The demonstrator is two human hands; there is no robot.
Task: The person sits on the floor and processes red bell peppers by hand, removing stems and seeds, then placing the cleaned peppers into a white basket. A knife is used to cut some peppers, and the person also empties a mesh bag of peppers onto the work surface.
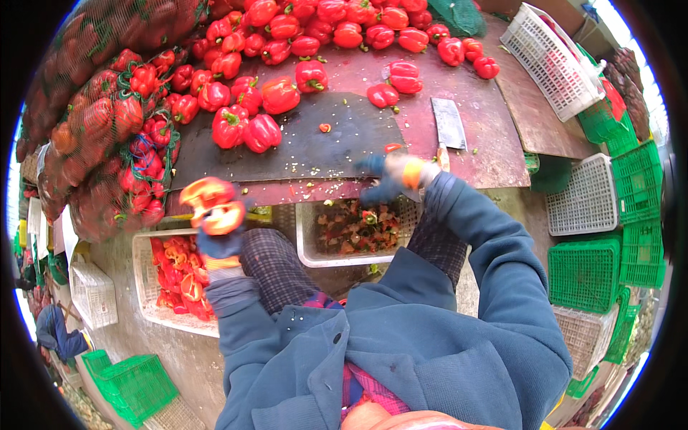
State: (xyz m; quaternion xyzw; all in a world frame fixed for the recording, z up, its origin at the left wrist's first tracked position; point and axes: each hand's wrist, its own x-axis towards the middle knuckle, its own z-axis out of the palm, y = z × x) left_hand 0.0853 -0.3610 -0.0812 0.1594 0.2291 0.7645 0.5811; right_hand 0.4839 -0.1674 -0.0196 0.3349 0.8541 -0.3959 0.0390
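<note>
Cut red bell pepper pieces [212, 207], their pale insides showing, are in my gloved left hand [220, 244]. That hand is above a white crate of cut peppers [137, 269]. My gloved right hand [384, 174], blurred, is at the table's front edge over a pale bin [305, 242] of pepper cores and scraps [349, 228]. A greenish core [370, 217] shows just below its fingers. A thin blade-like edge [413, 192] shows beneath that hand; I cannot tell whether it is held. Beside my right wrist lies a cleaver [449, 123] with a wooden handle.
Whole red bell peppers [279, 94] cover the back and left of the reddish table [484, 140]. A dark mat [344, 129] bears scattered seeds. Net sacks of peppers [102, 123] are stacked at left. Green crates [583, 274] and white crates [583, 193] stand right. A seated person [59, 333] is far left.
</note>
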